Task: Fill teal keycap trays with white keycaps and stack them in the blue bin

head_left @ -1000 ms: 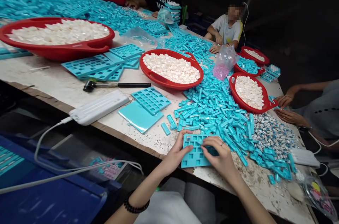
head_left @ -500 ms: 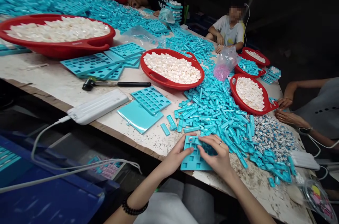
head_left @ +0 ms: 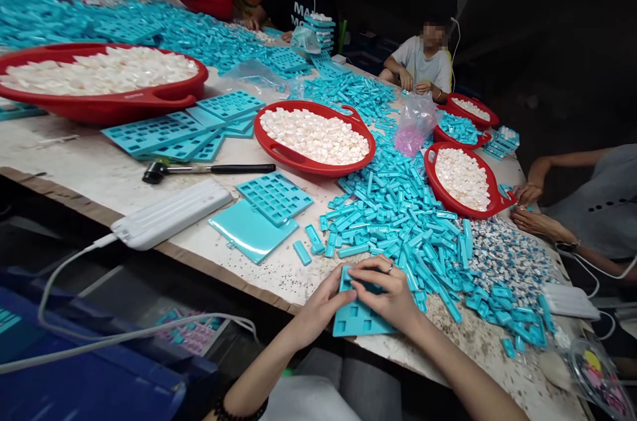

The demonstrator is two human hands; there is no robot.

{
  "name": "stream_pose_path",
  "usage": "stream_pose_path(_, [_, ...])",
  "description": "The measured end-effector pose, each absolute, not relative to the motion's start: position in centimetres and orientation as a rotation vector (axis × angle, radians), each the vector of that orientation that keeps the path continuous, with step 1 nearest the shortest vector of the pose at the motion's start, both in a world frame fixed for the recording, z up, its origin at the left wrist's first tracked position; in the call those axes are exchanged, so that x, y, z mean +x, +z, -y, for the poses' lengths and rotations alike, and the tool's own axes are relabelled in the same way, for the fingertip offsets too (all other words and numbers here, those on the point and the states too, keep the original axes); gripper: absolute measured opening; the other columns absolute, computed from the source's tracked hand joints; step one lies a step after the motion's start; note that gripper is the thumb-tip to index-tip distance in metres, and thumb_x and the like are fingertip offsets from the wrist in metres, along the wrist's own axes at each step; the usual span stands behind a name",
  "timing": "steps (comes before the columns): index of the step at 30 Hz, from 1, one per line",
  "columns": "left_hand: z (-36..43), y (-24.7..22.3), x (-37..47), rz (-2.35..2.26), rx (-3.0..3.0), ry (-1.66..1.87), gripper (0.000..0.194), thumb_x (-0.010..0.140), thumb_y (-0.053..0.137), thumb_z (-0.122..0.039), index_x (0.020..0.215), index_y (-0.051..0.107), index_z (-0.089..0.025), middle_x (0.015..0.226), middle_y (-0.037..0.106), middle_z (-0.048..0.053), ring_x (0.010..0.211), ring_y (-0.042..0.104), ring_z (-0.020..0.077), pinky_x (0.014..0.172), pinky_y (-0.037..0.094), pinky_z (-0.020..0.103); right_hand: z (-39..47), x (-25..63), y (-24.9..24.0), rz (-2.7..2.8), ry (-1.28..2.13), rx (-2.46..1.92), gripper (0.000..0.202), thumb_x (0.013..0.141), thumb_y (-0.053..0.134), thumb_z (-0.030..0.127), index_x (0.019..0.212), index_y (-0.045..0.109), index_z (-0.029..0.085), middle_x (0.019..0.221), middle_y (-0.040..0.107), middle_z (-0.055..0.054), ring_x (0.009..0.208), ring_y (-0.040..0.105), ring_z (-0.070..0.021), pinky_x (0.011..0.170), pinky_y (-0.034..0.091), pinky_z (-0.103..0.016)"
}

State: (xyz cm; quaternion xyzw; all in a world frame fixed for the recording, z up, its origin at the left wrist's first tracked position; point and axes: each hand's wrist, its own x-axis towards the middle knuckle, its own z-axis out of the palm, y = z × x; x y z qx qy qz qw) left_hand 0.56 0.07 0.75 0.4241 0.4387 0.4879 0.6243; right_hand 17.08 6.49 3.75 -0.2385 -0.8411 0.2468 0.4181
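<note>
Near the table's front edge lies a turquoise plastic panel [head_left: 362,320] with square openings, like a keypad plate. My left hand [head_left: 326,301] grips its left side, thumb on top and fingers along the far edge. Across the panel's upper part reaches my right hand [head_left: 391,291], wearing a ring, its thumb and index finger closed at the upper left corner. Whatever is between those fingertips is hidden. Just beyond both hands spreads a heap of turquoise plastic pieces [head_left: 398,215].
Red basins of white pieces [head_left: 313,137] stand behind. Left are another perforated panel [head_left: 275,197], a smooth turquoise plate [head_left: 253,235], a hammer [head_left: 209,169] and a white power bank [head_left: 172,214]. Small white-and-blue parts [head_left: 507,261] lie right, near a co-worker's hands [head_left: 535,208].
My right hand has shifted left over the panel, its fingertips now covering the corner where a small part showed in an opening. The whole view has swung slightly.
</note>
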Motion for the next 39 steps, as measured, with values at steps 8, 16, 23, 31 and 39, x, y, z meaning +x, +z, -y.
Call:
stream_pose_path(8, [-1.8, 2.5, 1.2, -1.124, 1.136, 1.130, 0.039, 0.096, 0.059, -0.051, 0.119, 0.069, -0.022, 0.129, 0.069, 0.007, 0.124, 0.059, 0.0295, 0.111, 0.041, 0.040, -6.4, 17.3, 3.6, 1.956, 0.621, -0.634, 0.029, 0.093, 0.067, 0.017, 0.120, 0.070, 0.028, 0.100, 0.079, -0.002, 0.090, 0.076, -0.0181, 0.086, 0.061, -0.033])
stream_pose_path(16, [-2.8, 1.6, 1.6, -1.156, 1.008, 1.191, 0.041, 0.089, 0.063, -0.057, 0.101, 0.074, -0.019, 0.111, 0.076, 0.006, 0.111, 0.066, 0.0300, 0.102, 0.048, 0.038, -6.3, 17.0, 2.5, 1.925, 0.683, -0.775, 0.063, 0.096, 0.067, 0.025, 0.152, 0.040, 0.031, 0.105, 0.079, 0.001, 0.099, 0.075, -0.0194, 0.097, 0.058, -0.037])
stream_pose_path(23, [-2.5, 1.7, 1.8, -1.183, 0.987, 1.238, 0.038, 0.089, 0.064, -0.052, 0.104, 0.073, -0.018, 0.109, 0.076, 0.007, 0.108, 0.067, 0.0287, 0.101, 0.047, 0.037, -6.4, 17.1, 2.5, 1.963, 0.663, -0.791, 0.066, 0.097, 0.068, 0.025, 0.155, 0.037, 0.035, 0.105, 0.079, 0.002, 0.101, 0.069, -0.0214, 0.098, 0.055, -0.040])
stream_pose_path(31, [-2.1, 1.8, 1.9, -1.281, 0.986, 1.281, 0.036, 0.087, 0.064, -0.049, 0.100, 0.073, -0.017, 0.105, 0.076, 0.007, 0.108, 0.066, 0.0288, 0.097, 0.048, 0.035, -6.2, 16.8, 2.7, 2.001, 0.593, -0.740, 0.052, 0.099, 0.063, 0.024, 0.147, 0.047, 0.033, 0.107, 0.077, 0.000, 0.103, 0.068, -0.0208, 0.092, 0.057, -0.037])
stream_pose_path(39, [-2.3, 1.7, 2.1, -1.278, 0.989, 1.278, 0.039, 0.090, 0.059, -0.053, 0.104, 0.074, -0.019, 0.110, 0.074, 0.006, 0.110, 0.064, 0.0276, 0.103, 0.046, 0.035, -6.1, 16.8, 1.6, 2.052, 0.332, -0.961, 0.043, 0.096, 0.064, 0.032, 0.138, 0.056, 0.026, 0.108, 0.076, -0.006, 0.093, 0.072, -0.0240, 0.083, 0.058, -0.040])
